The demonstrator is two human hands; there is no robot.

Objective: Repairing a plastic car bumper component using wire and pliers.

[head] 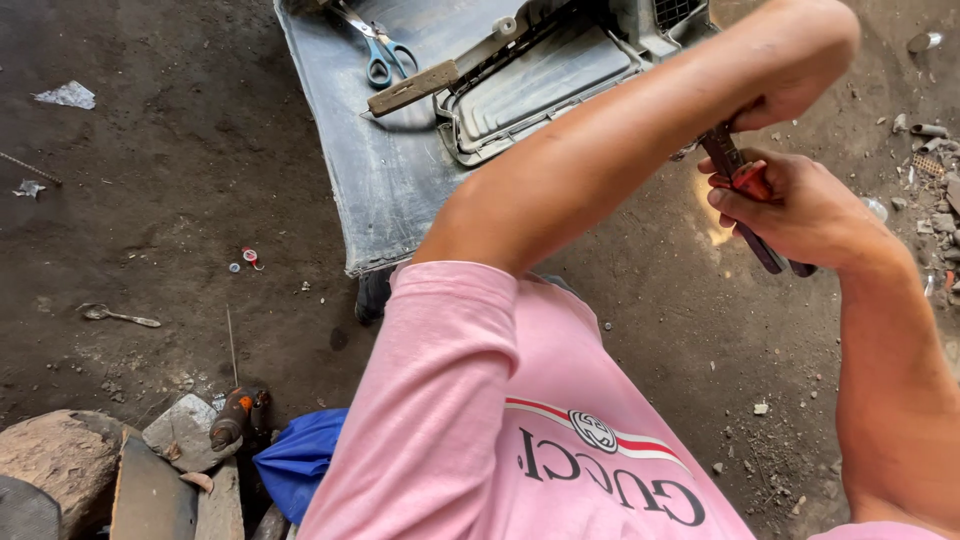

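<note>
Both hands on the red-handled metal pliers (748,195) just right of the grey plastic car bumper panel (400,170) lying on the dirt floor: left hand (790,70) clenched at the top, right hand (800,210) grasping the handles; panel itself untouched, blue-handled scissors (385,55) idle on it.

Soft, dim daylight, one sunlit ground (712,215) patch, sharp focus throughout.

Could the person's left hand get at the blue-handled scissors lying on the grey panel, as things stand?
Probably not at once: the left hand is closed on the pliers. The scissors lie uncovered on the panel.
</note>
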